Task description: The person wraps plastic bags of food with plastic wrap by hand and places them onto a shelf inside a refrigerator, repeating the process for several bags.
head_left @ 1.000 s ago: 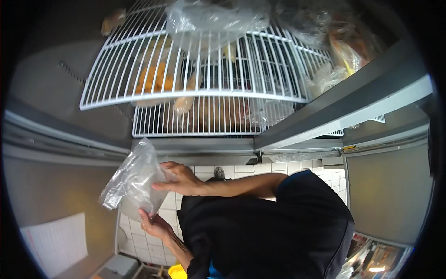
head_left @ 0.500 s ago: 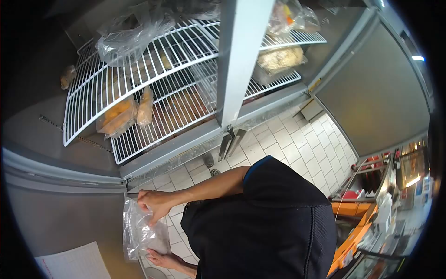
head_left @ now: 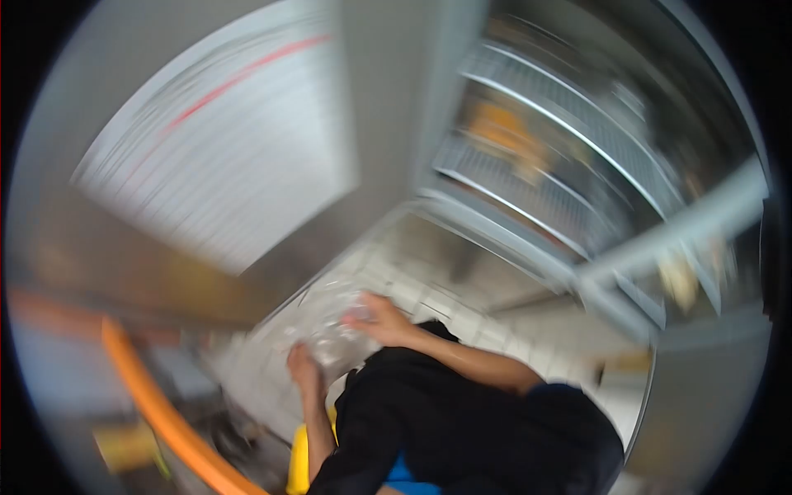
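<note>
A clear plastic bag hangs between my two hands in front of my body, its outline smeared by motion. My right hand pinches the bag's right side, fingers bent onto the film. My left hand is at the lower left edge of the bag, with its fingers closed against it. Whether anything lies inside the bag is too blurred to tell.
At the upper right, an open refrigerator shows wire shelves with blurred food packs. A door bearing a printed sheet fills the left. Lower left are an orange edge and a yellow object. Pale tiles cover the floor.
The view has swung left, so the shelves now lie at the right and the door's sheet looms large. Both hands still hold the plastic bag.
</note>
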A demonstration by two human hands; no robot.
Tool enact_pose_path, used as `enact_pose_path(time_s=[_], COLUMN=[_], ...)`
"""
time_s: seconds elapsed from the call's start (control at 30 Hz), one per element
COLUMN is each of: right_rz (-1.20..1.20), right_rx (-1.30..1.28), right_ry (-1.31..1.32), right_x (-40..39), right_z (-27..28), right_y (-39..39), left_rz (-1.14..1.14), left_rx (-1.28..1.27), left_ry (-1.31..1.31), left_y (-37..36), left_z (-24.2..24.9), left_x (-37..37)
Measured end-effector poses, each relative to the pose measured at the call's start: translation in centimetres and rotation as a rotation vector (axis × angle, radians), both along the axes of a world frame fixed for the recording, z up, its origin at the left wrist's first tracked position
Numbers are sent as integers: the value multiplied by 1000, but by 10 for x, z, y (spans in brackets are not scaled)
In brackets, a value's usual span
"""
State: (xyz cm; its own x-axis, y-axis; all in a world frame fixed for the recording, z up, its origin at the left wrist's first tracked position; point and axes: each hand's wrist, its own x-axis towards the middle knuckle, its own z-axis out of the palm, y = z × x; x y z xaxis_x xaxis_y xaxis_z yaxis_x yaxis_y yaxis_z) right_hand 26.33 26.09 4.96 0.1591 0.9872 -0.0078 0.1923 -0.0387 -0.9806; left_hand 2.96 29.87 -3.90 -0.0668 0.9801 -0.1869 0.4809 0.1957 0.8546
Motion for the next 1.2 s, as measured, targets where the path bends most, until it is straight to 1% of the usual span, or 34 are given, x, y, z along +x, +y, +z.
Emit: enact_pose_path(time_s=[0.03,0.1,0.17,0.2,0.23,0.27,0.3,0.33,0.37,0.4,0.47,0.5,0.53,0.57,0.6,0.63,0.67,0.73,0.77,0.8,0.87,0.9,0.93,1.0,1.03,1.07,1.1,1.13,1.17,1.2], right_rz=[41,165,258,401,410,403,457,542,598,638,773,892,1008,1044,1105,1161,1187,1231,1252,1256,1268,1278,1253,1158,1126,1132,1144,1145,1160,1214], right_rx=[20,-55,-54,-55,-61,-84,-55,-53,-46,-45,-13,41,102,104,114,123,125,155,73,70,59,15,16,165,173,325,475,610,741,850], right_ry=[21,-231,-196,-203,-117,-37,5,8,34,65,70,-29,-130,-129,-52,27,26,-28,-136,-141,-506,-430,-424,-364,-358,-226,-106,-115,-129,-140], right_x=[-12,-26,-44,-55,-64,-85,-97,-109,-129,-148,-186,-203,-217,-231,-247,-263,-280,-316,-337,-362,-408,-431,-452,-498,-526,-557,-587,-619,-654,-692], right_z=[14,18,35,32,27,17,19,20,18,16,18,21,26,31,38,42,43,46,49,49,44,38,39,46,53,62,73,91,110,124], right_y=[6,21,35,45,51,68,71,79,90,96,106,107,107,108,107,108,111,116,121,125,134,136,137,144,153,166,175,179,181,184], left_rz=[168,308,383,446,484,591,762,911,582,637,780,972,1006,1079,1148,1213,1234,1340,1376,1381,1351,1345,1319,1408,1473,1441,1531,1643,1662,1734], left_rx=[74,78,201,45,-114,-128,-36,103,115,162,204,235,260,325,390,450,468,542,562,561,584,569,561,664,687,684,725,760,747,828], left_ry=[-69,-134,-178,-174,-188,-201,-512,-812,-1510,-1497,-1024,-1171,-1170,-1180,-1190,-1146,-1145,-1062,-1020,-1024,-985,-994,-992,-911,-964,-967,-974,-990,-1018,-948], left_y=[-6,-15,-24,-25,-32,-35,-48,-59,-82,-101,-125,-129,-132,-134,-136,-136,-137,-137,-136,-136,-139,-137,-134,-123,-125,-128,-135,-145,-158,-168], left_z=[-11,21,-3,11,25,2,-25,-36,29,50,67,71,72,72,72,70,68,66,68,65,54,48,46,43,31,27,21,16,14,17], left_x=[-3,-8,-27,-36,-45,-65,-70,-79,-97,-99,-91,-92,-94,-97,-102,-107,-114,-138,-152,-170,-213,-237,-262,-316,-348,-386,-417,-439,-454,-472])
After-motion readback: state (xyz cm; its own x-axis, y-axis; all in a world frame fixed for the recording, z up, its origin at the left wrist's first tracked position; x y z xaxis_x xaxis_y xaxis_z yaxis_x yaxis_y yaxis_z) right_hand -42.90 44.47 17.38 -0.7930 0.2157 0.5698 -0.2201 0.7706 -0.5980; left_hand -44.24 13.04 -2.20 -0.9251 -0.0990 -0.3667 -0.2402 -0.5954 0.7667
